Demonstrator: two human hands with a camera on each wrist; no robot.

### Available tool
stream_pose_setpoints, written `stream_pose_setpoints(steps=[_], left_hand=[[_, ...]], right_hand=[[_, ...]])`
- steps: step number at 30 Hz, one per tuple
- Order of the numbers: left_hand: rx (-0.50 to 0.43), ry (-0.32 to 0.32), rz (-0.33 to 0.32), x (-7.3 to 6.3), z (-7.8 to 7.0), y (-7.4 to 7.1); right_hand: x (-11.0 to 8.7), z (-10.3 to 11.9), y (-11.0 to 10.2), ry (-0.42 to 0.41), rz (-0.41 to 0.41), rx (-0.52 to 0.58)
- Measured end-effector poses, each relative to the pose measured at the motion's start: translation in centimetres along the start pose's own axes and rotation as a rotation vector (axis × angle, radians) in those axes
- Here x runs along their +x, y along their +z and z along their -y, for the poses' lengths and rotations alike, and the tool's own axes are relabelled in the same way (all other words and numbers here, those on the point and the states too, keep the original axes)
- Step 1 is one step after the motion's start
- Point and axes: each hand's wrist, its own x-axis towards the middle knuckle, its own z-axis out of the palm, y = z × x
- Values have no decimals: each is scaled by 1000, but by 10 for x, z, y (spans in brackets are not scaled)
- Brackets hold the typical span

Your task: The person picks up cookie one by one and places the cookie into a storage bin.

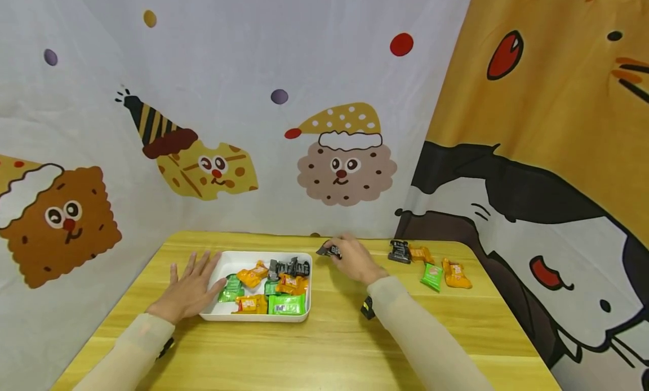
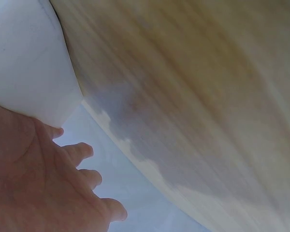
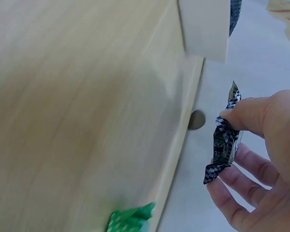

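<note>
Between thumb and fingers, my right hand (image 1: pixel 353 258) pinches a black-wrapped candy (image 3: pixel 225 137), held just right of the white tray (image 1: pixel 253 318). In the right wrist view the wrapper's twisted ends stick out past the fingertips. My left hand (image 1: pixel 189 287) rests at the tray's left side, its fingers spread and the thumb over the rim. Inside the tray lie several wrapped candies: orange ones (image 1: pixel 252 304), green ones (image 1: pixel 287 305) and black ones (image 1: pixel 299 267). The left wrist view shows the left palm (image 2: pixel 34 179) against the tray's outer wall (image 2: pixel 31 53).
On the table's right side lie a black candy (image 1: pixel 399 251), a green candy (image 1: pixel 432 276) and orange candies (image 1: pixel 457 274). A printed curtain (image 1: pixel 274 58) hangs right behind the wooden table (image 1: pixel 263 351).
</note>
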Motion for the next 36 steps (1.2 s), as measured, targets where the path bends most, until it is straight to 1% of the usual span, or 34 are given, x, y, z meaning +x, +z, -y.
stream_pose_setpoints(steps=[7, 14, 24, 29, 36], left_hand=[[5, 5, -5, 1, 1, -1], [3, 3, -6, 1, 3, -2], [15, 1, -10, 1, 5, -2], [23, 4, -8, 0, 3, -2], [2, 0, 0, -2, 0, -2]], right_hand=[[4, 25, -4, -69, -17, -2], [9, 51, -4, -165, -41, -47], [12, 88, -1, -252, -12, -134], [12, 103, -1, -284, 7, -153], [15, 124, 5, -330, 13, -167]])
